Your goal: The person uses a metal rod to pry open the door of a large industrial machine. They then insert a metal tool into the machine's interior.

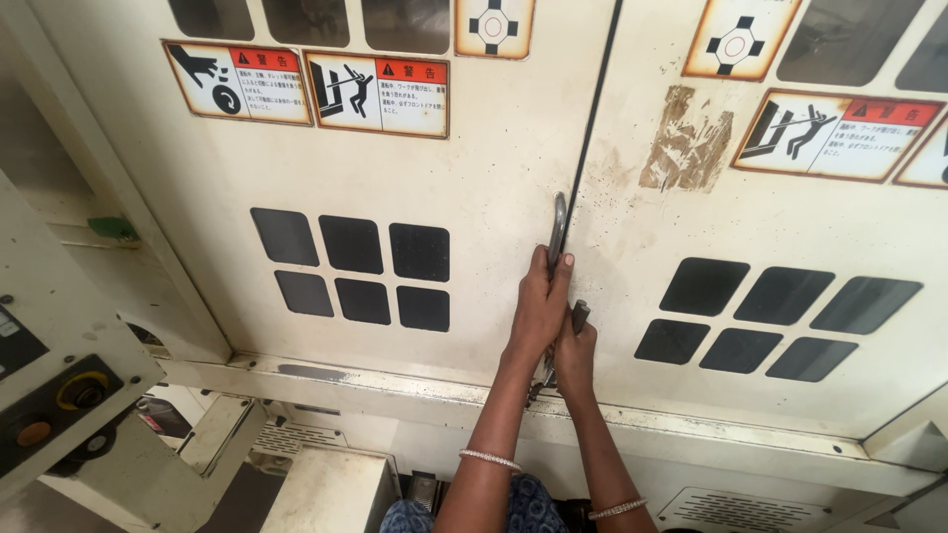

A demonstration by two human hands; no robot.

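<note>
Two cream-painted machine doors fill most of the frame: the left door (395, 178) and the right door (770, 217) meet at a dark vertical seam just right of centre. Each door carries a cluster of six dark square window panes, one cluster (353, 268) at centre left and the other (775, 316) at centre right, with orange-and-white warning stickers (375, 94) along the top edge and a patch of torn, brownish residue (686, 138) at the upper right. A grimy sill (395, 380) runs beneath the doors. At the far left sits a grey control panel (49, 385) with a yellow-ringed knob. At the seam in the middle of the frame, the left hand (538, 306) is closed around the lower part of a slim metal door handle (558, 227), which stands upright against the left door's edge. Just below and to the right, the right hand (576, 347) is closed around a second, darker handle (580, 314) on the right door. Both wrists wear beaded bracelets (489, 458).
</note>
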